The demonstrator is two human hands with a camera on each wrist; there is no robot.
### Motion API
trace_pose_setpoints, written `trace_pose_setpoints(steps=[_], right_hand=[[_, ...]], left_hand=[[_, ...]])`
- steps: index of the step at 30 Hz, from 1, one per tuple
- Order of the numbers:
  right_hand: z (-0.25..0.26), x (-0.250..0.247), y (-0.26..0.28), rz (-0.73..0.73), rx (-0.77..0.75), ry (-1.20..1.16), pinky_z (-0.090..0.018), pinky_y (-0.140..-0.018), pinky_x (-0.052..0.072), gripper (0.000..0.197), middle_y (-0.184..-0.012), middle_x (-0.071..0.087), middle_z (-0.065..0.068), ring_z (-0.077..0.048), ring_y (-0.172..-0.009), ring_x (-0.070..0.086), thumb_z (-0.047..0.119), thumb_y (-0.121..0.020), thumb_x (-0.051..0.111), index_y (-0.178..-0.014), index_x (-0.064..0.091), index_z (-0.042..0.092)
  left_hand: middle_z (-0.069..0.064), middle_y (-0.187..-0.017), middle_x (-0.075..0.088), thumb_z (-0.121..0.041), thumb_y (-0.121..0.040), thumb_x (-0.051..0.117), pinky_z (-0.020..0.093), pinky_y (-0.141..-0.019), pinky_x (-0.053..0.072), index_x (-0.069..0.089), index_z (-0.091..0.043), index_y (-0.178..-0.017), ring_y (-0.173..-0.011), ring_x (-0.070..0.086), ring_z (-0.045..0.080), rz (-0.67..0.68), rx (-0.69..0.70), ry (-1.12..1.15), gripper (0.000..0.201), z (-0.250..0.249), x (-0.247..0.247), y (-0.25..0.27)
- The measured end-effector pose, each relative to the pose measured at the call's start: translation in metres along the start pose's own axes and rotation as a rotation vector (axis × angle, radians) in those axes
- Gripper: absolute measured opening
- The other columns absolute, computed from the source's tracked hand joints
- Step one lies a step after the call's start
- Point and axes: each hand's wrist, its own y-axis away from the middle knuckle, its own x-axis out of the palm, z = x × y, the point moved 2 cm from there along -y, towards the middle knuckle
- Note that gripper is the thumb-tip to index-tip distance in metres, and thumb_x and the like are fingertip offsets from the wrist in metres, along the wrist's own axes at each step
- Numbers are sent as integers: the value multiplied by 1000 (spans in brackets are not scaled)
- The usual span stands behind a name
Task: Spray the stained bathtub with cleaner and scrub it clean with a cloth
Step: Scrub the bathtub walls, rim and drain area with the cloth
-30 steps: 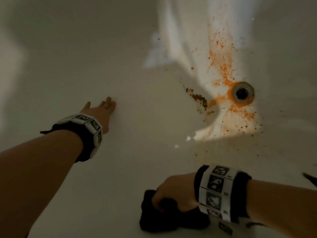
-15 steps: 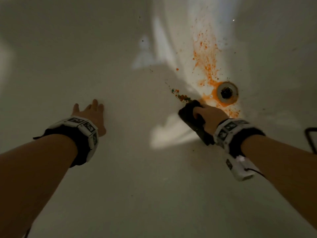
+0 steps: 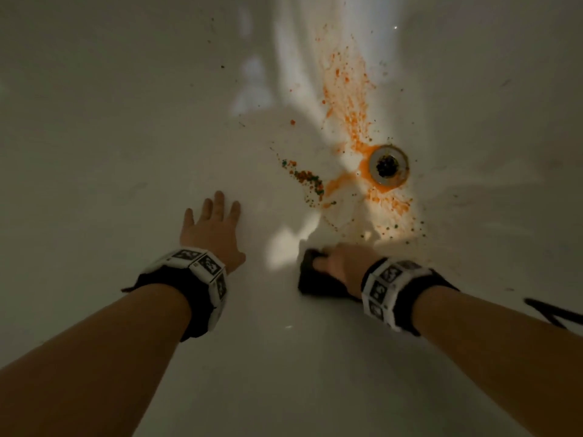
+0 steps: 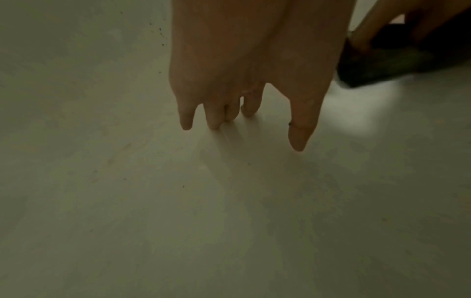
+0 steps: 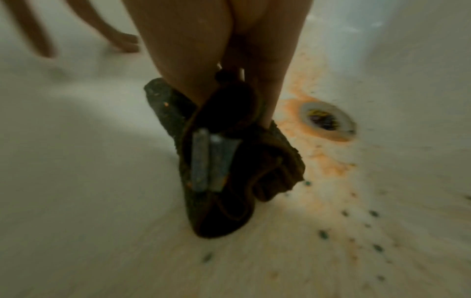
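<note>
On the tub floor: both hands are down inside the tub (image 3: 94, 152), seen from above by the head camera.
Left hand (image 3: 212, 230): lies flat on bare white enamel, fingers (image 4: 187, 119) straight and slightly spread, holding nothing; it looks like a brace for the body.
Cloth (image 3: 310, 274): a dark bunched wad, just right of the left hand, touching the tub floor; flecks of orange show on it in the right wrist view.
Right hand (image 3: 342, 264): fingers curled over the cloth, gripping and pressing it down.
Stain (image 3: 350, 121): an orange streak with darker crumbs, lying ahead of the right hand and a little to its right; the near speckles begin just beyond the cloth.
Stain axis: it runs roughly away from the person, from the speckles near the cloth, past the drain, up the far slope.
Drain (image 3: 388, 164): metal ring in the middle of the streak, ringed in orange.
Nearer hand: the right, by a clear margin; the left is well off to the side.
Progress, as a judgement: scrubbing is under way but most of the orange remains.
Next stroke, as a judgement: forward along the streak toward the drain.
</note>
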Motion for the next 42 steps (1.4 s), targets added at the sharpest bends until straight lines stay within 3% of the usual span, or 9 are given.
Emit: trace_pose_setpoints(steps=[4,7,11,16,23,30,34,39,42], right_hand=[[-42,-44,-10,-289,220,36,-41,-94,42,42,-135,39,-16,-34,-118,45,23,-95,47,-135,37,14],[-68,-59,3,-362,219,-101,-32,-76,40,20,-112,52,-12,-30,-102,53,11,-90,49,-110,50,13],[-73,-38,38,-143,11,-291,-31,-86,46,30,-96,54,2,-23,-94,55,0,-76,61,-84,51,27],[-56,28,51,209,-57,48,-26,-88,40,34,-124,55,-6,-24,-114,53,8,-91,49,-123,55,15],[-92,-15,22,-89,329,27,-41,-105,33,44,-147,28,-14,-31,-131,34,24,-98,36,-141,31,16],[-146,-47,64,-442,690,-223,-40,-86,42,48,-124,44,-25,-39,-108,50,14,-88,54,-131,37,1],[-169,-35,95,-186,789,-12,-34,-82,47,33,-113,57,-20,-29,-86,56,13,-91,47,-120,50,-5],[-164,-4,119,155,732,195,-30,-101,38,29,-129,54,-5,-21,-119,50,17,-100,33,-122,53,13],[-155,7,118,215,721,105,-29,-99,39,24,-121,56,-5,-21,-114,52,18,-99,37,-117,52,14]], left_hand=[[4,-154,-26,-45,-92,46,44,-119,0,-21,-25,-147,-146,-9,19,38,20,-63,88,5,-4,3],[4,-154,-27,-42,-94,42,43,-119,0,-22,-26,-147,-146,-10,18,65,26,-81,84,6,-8,5],[5,-154,-26,-43,-95,41,43,-119,0,-22,-26,-147,-146,-9,19,84,22,-112,83,5,-10,5],[5,-154,-27,-49,-94,40,46,-119,1,-22,-24,-147,-146,-10,21,82,-5,-105,86,0,-8,5],[7,-154,-27,-48,-93,42,44,-119,3,-23,-24,-147,-146,-10,21,72,1,-133,88,1,-6,3],[7,-155,-25,-49,-92,44,44,-119,4,-22,-23,-147,-147,-7,22,137,9,-152,89,1,-15,2],[7,-155,-25,-48,-92,44,44,-118,5,-23,-24,-147,-147,-7,21,144,9,-163,90,2,-16,3],[6,-155,-24,-48,-93,43,46,-119,5,-22,-24,-147,-147,-5,21,160,0,-184,88,2,-22,4],[7,-155,-23,-49,-92,43,47,-119,5,-20,-24,-148,-147,-4,22,168,-4,-189,88,1,-23,3]])
